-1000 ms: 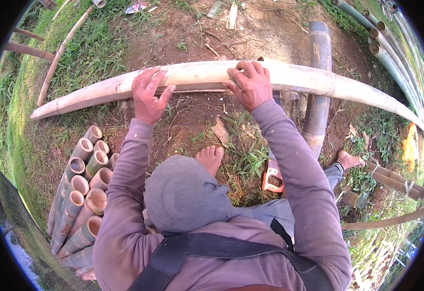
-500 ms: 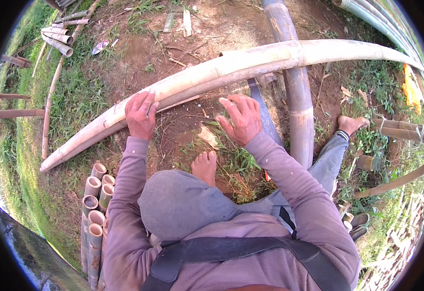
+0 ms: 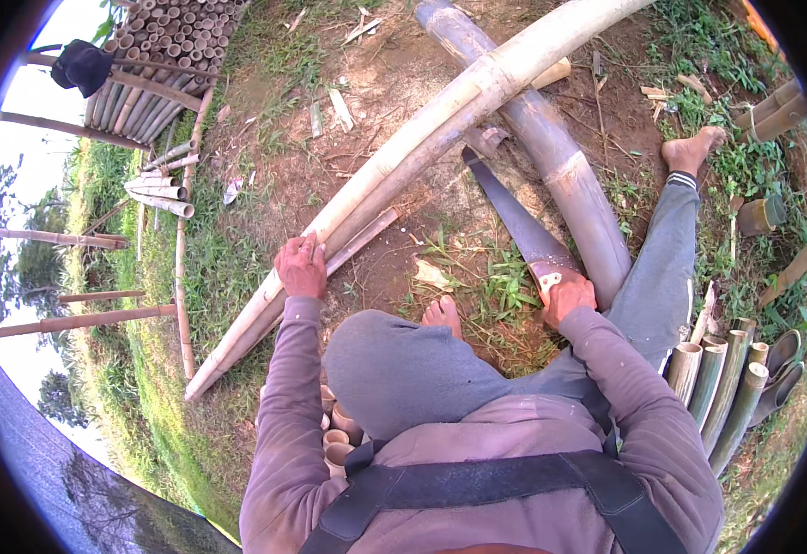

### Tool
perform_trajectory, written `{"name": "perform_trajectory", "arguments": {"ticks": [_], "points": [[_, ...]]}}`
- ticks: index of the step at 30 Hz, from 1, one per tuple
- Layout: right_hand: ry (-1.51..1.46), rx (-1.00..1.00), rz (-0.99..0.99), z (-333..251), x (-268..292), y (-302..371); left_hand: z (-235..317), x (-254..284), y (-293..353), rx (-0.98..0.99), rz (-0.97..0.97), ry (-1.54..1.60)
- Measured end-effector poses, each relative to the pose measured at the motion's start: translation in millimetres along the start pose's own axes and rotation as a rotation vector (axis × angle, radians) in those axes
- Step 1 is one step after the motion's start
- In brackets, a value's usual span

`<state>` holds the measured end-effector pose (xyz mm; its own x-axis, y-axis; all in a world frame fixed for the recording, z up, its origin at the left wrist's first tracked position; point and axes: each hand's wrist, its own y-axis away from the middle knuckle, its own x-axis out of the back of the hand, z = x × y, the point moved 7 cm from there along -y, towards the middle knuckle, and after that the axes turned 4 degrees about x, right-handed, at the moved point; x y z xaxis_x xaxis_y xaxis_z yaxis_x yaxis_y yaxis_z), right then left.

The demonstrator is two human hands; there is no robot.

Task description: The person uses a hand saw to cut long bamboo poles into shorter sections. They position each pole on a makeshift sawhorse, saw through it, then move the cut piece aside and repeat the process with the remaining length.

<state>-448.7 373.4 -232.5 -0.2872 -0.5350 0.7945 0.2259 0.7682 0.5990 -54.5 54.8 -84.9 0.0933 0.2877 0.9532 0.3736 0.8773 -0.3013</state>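
A long pale bamboo pole (image 3: 392, 162) slants from near left to far right, lying across a thicker dark bamboo pole (image 3: 565, 166). My left hand (image 3: 301, 266) is closed over the pale pole's near stretch. My right hand (image 3: 570, 297) grips a hand saw (image 3: 525, 220) by its orange-and-white handle, mostly covered by the fingers. The saw's dark blade points away and to the left, below the pale pole and apart from it, left of the dark pole. A narrow bamboo strip (image 3: 363, 240) shows along the pale pole's right side.
My bare feet (image 3: 442, 316) rest on soil and grass. Upright cut bamboo lengths (image 3: 713, 374) stand at near right beside dark footwear (image 3: 782, 365), and more tubes (image 3: 337, 439) at my left side. Stacked bamboo (image 3: 168, 46) and a rail frame (image 3: 80, 325) lie at left. Chips (image 3: 340, 109) litter the ground.
My right hand, empty and open earlier, has moved down and right and taken the saw's handle. My left hand stays on the pale pole. The view has turned left.
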Motion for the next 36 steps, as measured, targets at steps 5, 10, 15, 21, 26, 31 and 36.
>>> {"name": "perform_trajectory", "arguments": {"ticks": [5,10,15,21,26,31,36], "points": [[-1.486,0.155,0.124,20,46,69,-2,-3,-4,-0.039,-0.018,-0.019],[-1.405,0.248,0.456,46,112,175,2,0,-3,-0.034,-0.03,0.006],[-0.824,0.515,0.953,85,154,240,-3,-5,-4,-0.028,-0.031,0.039],[-1.017,0.346,1.14,98,159,166,5,2,-2,0.09,-0.139,-0.019],[-1.189,0.409,1.118,89,173,92,11,4,-6,0.026,-0.073,-0.064],[-1.043,0.482,1.174,85,193,79,9,3,-3,-0.048,-0.024,-0.026],[-1.062,0.491,1.128,87,193,82,9,2,-4,-0.122,-0.024,-0.036]]}}
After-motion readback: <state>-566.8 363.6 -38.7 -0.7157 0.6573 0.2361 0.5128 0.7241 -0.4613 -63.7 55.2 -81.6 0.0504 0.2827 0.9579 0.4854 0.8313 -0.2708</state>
